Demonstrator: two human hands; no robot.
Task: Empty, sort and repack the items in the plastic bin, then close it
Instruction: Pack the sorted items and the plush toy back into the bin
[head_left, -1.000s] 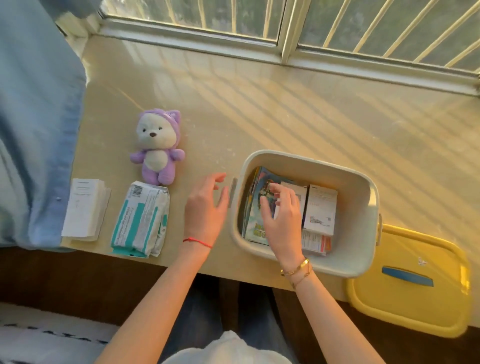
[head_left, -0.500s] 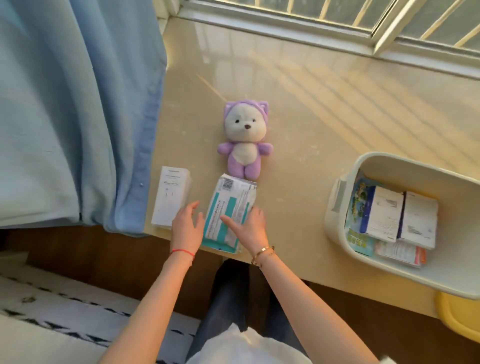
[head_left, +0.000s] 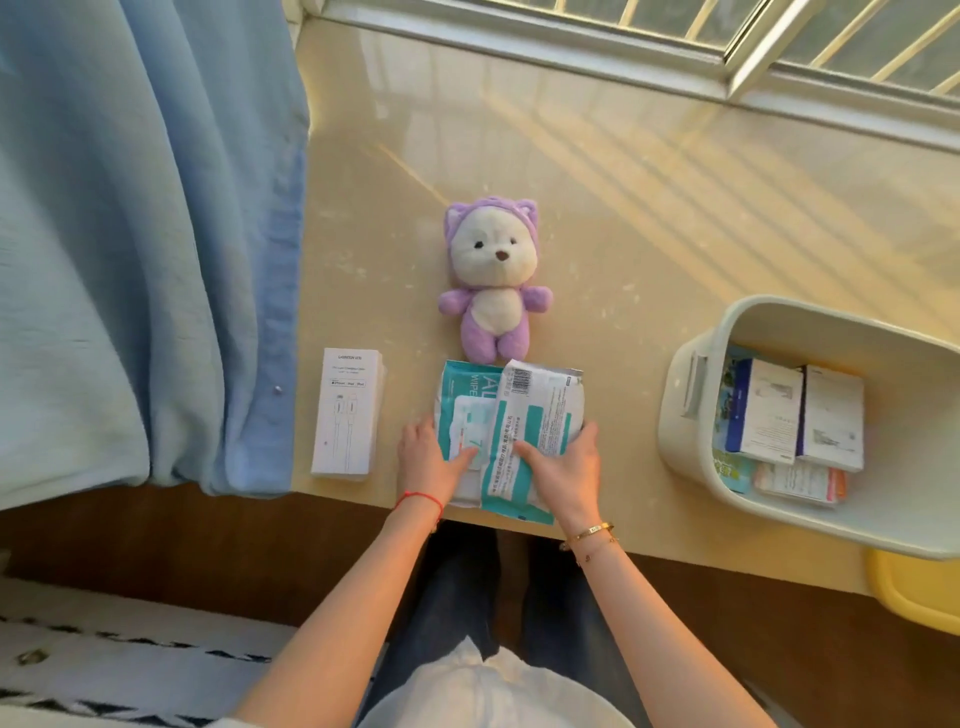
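Two teal-and-white wipes packs lie overlapped at the table's front edge. The lower wipes pack (head_left: 460, 402) shows its printed front on the left. The upper wipes pack (head_left: 543, 415), barcode side up, sits shifted to the right over it. My left hand (head_left: 426, 465) holds the lower pack's left side with the thumb on top. My right hand (head_left: 563, 467) grips the upper pack's right side, thumb across its face. The cream plastic bin (head_left: 685, 415) stands open at the right, holding white boxes (head_left: 771, 415) on colourful booklets. Its yellow lid (head_left: 914, 592) pokes out at the lower right.
A purple-and-white plush toy (head_left: 491, 280) lies just behind the packs. A white cable box (head_left: 347, 413) rests to their left near the table edge. A blue curtain (head_left: 145, 234) hangs over the table's left end. The window frame (head_left: 727, 67) runs along the back.
Both hands left the bin and went left to the wipes. What looked like one pack is now spread into two, the upper one slid right. My view swung left.
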